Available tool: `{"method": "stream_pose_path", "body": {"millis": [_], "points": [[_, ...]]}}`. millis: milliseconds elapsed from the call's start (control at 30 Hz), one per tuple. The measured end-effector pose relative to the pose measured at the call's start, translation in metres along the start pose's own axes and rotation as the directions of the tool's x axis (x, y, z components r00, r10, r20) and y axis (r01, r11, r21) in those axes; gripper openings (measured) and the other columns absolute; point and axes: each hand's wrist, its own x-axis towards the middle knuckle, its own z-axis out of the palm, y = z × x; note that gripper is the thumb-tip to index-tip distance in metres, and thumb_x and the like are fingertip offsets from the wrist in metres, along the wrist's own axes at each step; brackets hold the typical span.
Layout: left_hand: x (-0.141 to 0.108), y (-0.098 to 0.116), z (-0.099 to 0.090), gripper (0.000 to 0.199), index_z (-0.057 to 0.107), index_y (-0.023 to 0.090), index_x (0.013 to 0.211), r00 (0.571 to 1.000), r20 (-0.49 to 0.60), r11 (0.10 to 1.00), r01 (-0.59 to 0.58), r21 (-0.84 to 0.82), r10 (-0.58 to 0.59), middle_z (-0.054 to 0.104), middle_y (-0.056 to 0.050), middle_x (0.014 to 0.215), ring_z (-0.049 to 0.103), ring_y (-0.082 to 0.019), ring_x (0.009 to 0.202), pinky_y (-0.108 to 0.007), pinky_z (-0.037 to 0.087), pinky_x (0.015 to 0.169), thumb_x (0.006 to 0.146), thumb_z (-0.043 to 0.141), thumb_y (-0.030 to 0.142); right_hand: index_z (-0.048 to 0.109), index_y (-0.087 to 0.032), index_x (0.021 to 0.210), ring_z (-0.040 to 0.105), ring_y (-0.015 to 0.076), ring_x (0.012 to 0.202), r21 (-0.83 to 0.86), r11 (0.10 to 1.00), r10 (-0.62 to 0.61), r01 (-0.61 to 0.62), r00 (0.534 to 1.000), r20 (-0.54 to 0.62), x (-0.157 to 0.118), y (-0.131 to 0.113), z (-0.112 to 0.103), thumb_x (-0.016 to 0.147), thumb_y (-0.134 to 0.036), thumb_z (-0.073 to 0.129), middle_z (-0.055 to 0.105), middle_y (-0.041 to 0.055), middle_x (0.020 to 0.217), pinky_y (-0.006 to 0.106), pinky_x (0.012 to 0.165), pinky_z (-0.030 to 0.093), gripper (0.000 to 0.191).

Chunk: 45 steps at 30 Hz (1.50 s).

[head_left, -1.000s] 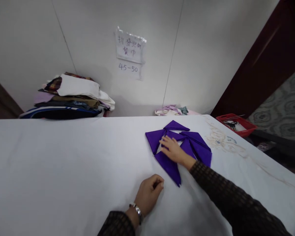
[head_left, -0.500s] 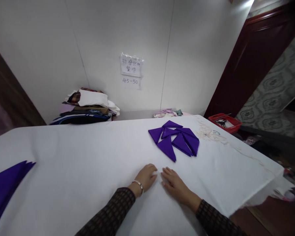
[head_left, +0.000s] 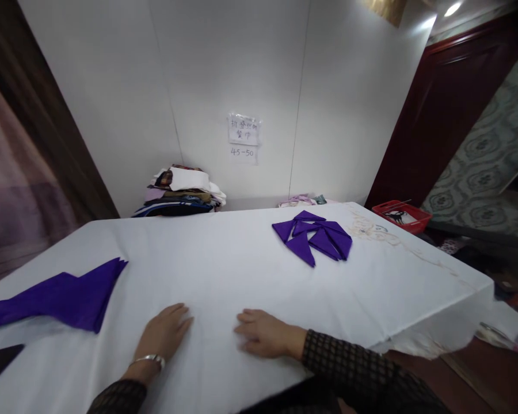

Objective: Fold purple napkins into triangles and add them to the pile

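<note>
we held both hands' empty fingers (head_left: 173,314) loosely parted, seemingly apt for lightly handling the purple cloth (head_left: 71,298) left of them

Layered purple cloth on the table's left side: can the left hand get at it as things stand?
Probably yes: the left hand looks empty, and only white tablecloth shows between it and the layered purple cloth.

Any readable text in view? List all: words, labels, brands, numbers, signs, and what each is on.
"45-50": handwritten on the lower sheet on the wall.
"折叠… / 餐巾": handwritten Chinese on the upper sheet, just above; slightly blurred, end of its first line too unclear to read.
No brands or other text can be made out.
</note>
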Motion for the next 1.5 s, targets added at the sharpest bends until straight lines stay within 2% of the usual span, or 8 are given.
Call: {"method": "stream_pose_path", "body": {"millis": [100,267,467,767,1100,1333,1400,1500], "points": [[-0.014,-0.027,-0.017,0.04,0.07,0.018,0.09,0.993,-0.087,0.996,0.084,-0.006,-0.084,0.069,-0.01,0.107,0.062,-0.027,0.102,-0.04,0.047,0.093,0.076,0.041,0.043,0.055,-0.015,0.123,0.045,0.0193,0.124,0.019,0.997,-0.074,0.074,0.997,-0.004,0.031,-0.014,0.004,0.087,-0.032,0.055,0.052,0.0118,0.133,0.031,0.106,0.03,0.04],[-0.037,-0.051,-0.04,0.044,0.068,0.019,0.091,0.944,-0.17,0.959,0.275,-0.068,-0.283,0.07,-0.009,0.106,0.064,-0.026,0.095,-0.039,0.05,0.088,0.078,0.036,0.046,0.049,-0.014,0.13,0.037,0.0213,0.131,0.026,0.999,-0.034,0.035,0.998,-0.05,0.073,-0.026,0.018,0.086,-0.035,0.056,0.046,0.0142,0.138,0.034,0.106,0.029,0.049],[-0.062,-0.066,-0.052,0.043,0.067,0.019,0.095,0.868,-0.128,0.873,0.459,-0.165,-0.48,0.07,-0.007,0.106,0.064,-0.018,0.063,-0.033,0.053,0.074,0.076,0.042,0.047,0.053,-0.021,0.122,0.039,0.0231,0.128,0.004,0.998,-0.056,0.056,0.997,-0.05,0.078,-0.025,0.037,0.086,-0.031,0.053,0.051,0.0092,0.134,0.042,0.105,0.028,0.037],[-0.068,-0.062,-0.062,0.033,0.067,0.018,0.092,0.744,-0.254,0.785,0.562,-0.262,-0.618,0.07,-0.006,0.104,0.062,-0.02,0.096,-0.028,0.049,0.081,0.079,0.043,0.036,0.054,-0.023,0.126,0.033,0.0263,0.134,0.066,0.997,-0.042,0.045,0.998,-0.042,0.067,-0.014,0.052,0.091,-0.034,0.043,0.043,0.0097,0.142,0.052,0.109,0.024,0.038],[-0.021,-0.104,-0.075,0.033,0.063,0.015,0.106,0.449,-0.196,0.49,0.789,-0.371,-0.872,0.068,-0.012,0.106,0.062,-0.022,0.096,-0.031,0.043,0.085,0.08,0.057,0.035,0.05,-0.036,0.129,0.032,0.028,0.134,0.061,0.99,-0.122,0.129,0.986,-0.111,0.061,0.01,0.077,0.09,-0.037,0.046,0.041,0.0017,0.143,0.057,0.107,0.031,0.04],[0.024,-0.149,-0.056,0.054,0.06,0.011,0.105,0.173,-0.131,0.215,0.849,-0.483,-0.976,0.065,-0.021,0.111,0.06,-0.032,0.104,-0.037,0.044,0.084,0.066,0.072,0.046,0.054,-0.026,0.126,0.041,0.0283,0.129,-0.011,0.971,-0.235,0.238,0.946,-0.222,0.06,0.018,0.083,0.089,-0.028,0.048,0.047,0.0066,0.139,0.05,0.102,0.037,0.037],[0.026,-0.152,-0.052,0.051,0.061,0.012,0.101,0.128,-0.128,0.176,0.841,-0.512,-0.983,0.066,-0.021,0.107,0.06,-0.033,0.104,-0.039,0.044,0.084,0.064,0.074,0.044,0.055,-0.025,0.124,0.042,0.0289,0.128,-0.009,0.967,-0.247,0.253,0.936,-0.25,0.06,0.019,0.083,0.088,-0.025,0.049,0.048,0.007,0.138,0.049,0.101,0.038,0.036],[0.021,-0.152,-0.05,0.037,0.064,0.015,0.09,0.114,-0.141,0.175,0.799,-0.575,-0.983,0.069,-0.016,0.099,0.062,-0.032,0.1,-0.038,0.045,0.083,0.064,0.073,0.039,0.056,-0.024,0.123,0.043,0.0294,0.127,0.011,0.961,-0.264,0.277,0.926,-0.271,0.06,0.019,0.084,0.087,-0.022,0.05,0.049,0.0076,0.137,0.048,0.101,0.038,0.036]]}}
